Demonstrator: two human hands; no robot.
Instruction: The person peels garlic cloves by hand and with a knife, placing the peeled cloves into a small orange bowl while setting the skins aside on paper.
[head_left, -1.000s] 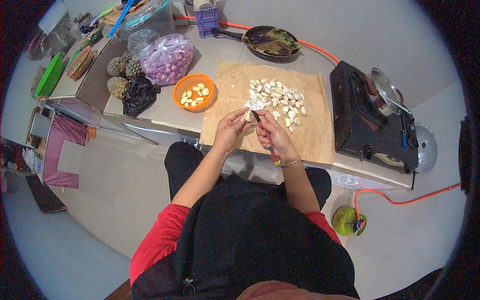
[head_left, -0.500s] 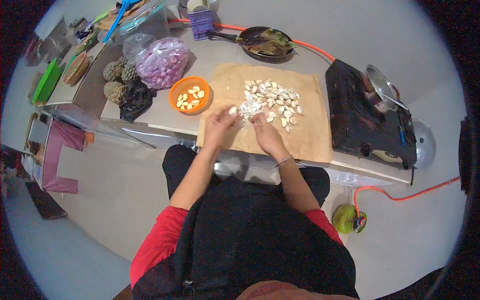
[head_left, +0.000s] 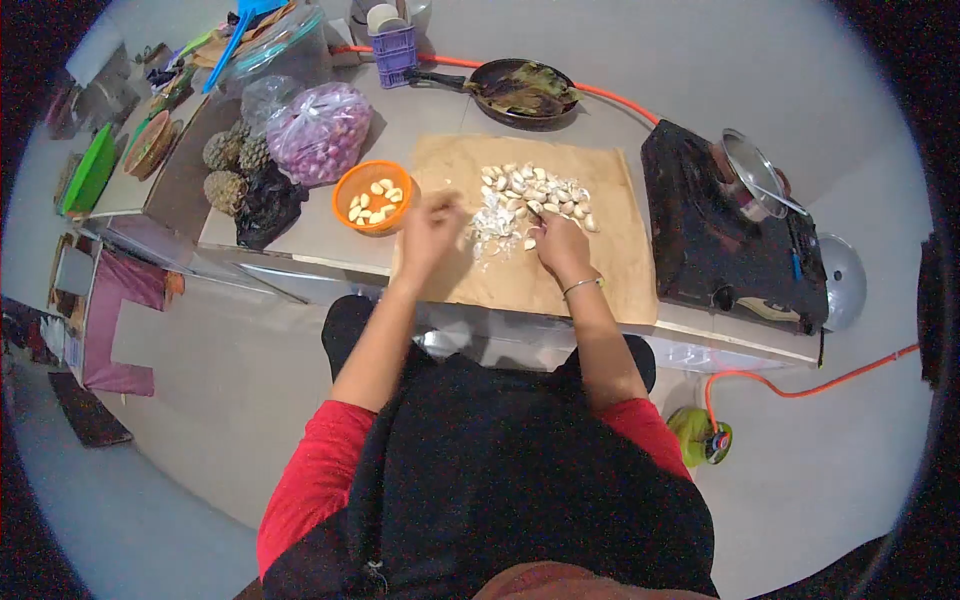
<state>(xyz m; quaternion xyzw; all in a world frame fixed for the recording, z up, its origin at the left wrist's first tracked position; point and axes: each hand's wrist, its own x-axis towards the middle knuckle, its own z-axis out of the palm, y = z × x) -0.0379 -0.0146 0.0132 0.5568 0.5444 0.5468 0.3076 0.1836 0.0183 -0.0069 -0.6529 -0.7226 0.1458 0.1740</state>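
Observation:
My left hand is over the left part of the brown paper sheet, just right of the orange basket. Motion smears its fingers, so whether they hold anything is hidden. Inside the basket lie several peeled garlic cloves. My right hand, with a bangle at the wrist, is closed at the near edge of a pile of unpeeled garlic cloves. A thin dark thing shows at its fingertips, too small to name. Left of that hand lie white papery garlic skins.
A black stove with a metal pot stands at the right. Behind the paper is a frying pan. A plastic bag of shallots, a black bag and brown knobbly fruits sit at the left.
My left hand has shifted slightly left, towards the basket; the pale clove seen at its fingertips no longer shows. My right hand has moved right, from the skins to the unpeeled cloves.

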